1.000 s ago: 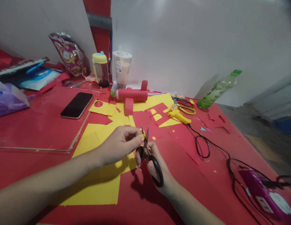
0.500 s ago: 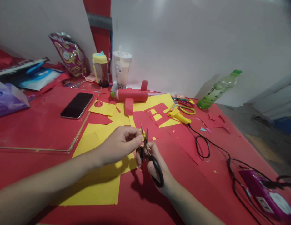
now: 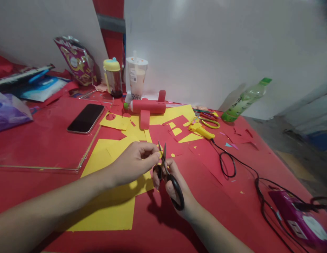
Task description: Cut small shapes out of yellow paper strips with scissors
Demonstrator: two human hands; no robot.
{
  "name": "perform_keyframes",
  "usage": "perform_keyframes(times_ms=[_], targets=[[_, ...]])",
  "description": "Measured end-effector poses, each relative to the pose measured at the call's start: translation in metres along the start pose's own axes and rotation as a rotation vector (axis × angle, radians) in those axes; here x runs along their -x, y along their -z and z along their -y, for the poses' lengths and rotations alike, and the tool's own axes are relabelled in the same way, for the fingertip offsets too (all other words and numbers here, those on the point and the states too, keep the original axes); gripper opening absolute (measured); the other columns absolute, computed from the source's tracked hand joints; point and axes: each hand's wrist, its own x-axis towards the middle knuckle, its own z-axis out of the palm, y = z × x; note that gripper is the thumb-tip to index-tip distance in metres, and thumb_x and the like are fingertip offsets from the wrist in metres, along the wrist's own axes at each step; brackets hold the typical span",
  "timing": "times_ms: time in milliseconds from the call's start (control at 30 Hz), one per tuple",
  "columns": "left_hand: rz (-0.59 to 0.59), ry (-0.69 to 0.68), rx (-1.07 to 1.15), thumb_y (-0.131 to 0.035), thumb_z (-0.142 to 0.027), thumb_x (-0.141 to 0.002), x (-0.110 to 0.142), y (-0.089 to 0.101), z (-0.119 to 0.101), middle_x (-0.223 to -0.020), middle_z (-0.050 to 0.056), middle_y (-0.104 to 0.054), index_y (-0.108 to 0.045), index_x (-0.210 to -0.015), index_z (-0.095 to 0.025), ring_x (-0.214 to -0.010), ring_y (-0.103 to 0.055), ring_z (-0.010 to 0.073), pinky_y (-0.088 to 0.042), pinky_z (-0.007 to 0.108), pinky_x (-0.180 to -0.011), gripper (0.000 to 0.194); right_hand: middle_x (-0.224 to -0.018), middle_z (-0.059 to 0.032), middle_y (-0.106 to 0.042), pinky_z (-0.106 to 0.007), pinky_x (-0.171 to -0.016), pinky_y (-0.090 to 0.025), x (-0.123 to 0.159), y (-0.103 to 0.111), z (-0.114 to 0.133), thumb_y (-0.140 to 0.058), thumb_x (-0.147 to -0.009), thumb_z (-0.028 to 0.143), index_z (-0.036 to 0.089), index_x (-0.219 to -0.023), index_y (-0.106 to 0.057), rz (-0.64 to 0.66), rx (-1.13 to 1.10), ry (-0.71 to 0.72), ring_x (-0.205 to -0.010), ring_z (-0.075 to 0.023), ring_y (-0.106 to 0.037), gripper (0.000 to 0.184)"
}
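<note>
My left hand (image 3: pixel 142 158) pinches a small scrap of yellow paper (image 3: pixel 161 154), mostly hidden by the fingertips. Black-handled scissors (image 3: pixel 176 191) are in my right hand (image 3: pixel 183 195), thumb and fingers through the loops. Their blades point away from me, slightly apart, with the scrap between or right beside them. Under my left forearm lies a large yellow sheet (image 3: pixel 110 211). Beyond my hands a red paper-wrapped bottle (image 3: pixel 150 106) with upright and hanging red tabs rests on its side. Small cut yellow pieces (image 3: pixel 176 131) lie on red paper to its right.
A yellow glue gun (image 3: pixel 201 131) trails a black cord to a purple power strip (image 3: pixel 297 218) at right. A green-capped bottle (image 3: pixel 243 102) leans against the white wall. At left are a phone (image 3: pixel 86 118) and clear plastic sheet (image 3: pixel 42 140); a drink cup (image 3: pixel 137 77) and jar (image 3: pixel 113 79) stand behind.
Both hands stay almost in place. The scissor blades have come very slightly closer together; the yellow scrap remains in my left fingers.
</note>
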Motion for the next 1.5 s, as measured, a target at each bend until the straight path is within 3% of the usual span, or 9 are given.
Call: perform_keyframes(times_ms=[600,1500], targets=[[-0.075,-0.006,-0.148,-0.043,-0.021,-0.073,-0.001,0.003,0.001,-0.043,-0.008,-0.035,-0.038,-0.050,-0.016,-0.039,-0.031,0.0036,-0.026,0.015,-0.039,0.023,-0.061,0.0053,-0.037,-0.021,-0.041,-0.020,0.000,0.000,-0.001,-0.053,-0.068,0.057,0.025,-0.076,-0.030,-0.029,-0.020,-0.024,-0.047,-0.0080,-0.024,0.041],[0.067,0.003,-0.246,-0.043,-0.017,-0.071,-0.001,0.018,-0.008,-0.044,-0.007,-0.033,-0.041,-0.051,-0.015,-0.039,-0.030,0.0030,-0.024,0.014,-0.037,0.021,-0.057,0.0082,-0.036,-0.020,-0.044,-0.024,0.001,0.001,-0.006,-0.060,-0.065,0.052,0.024,-0.077,-0.031,-0.033,-0.092,-0.042,-0.046,-0.0067,-0.029,0.043]])
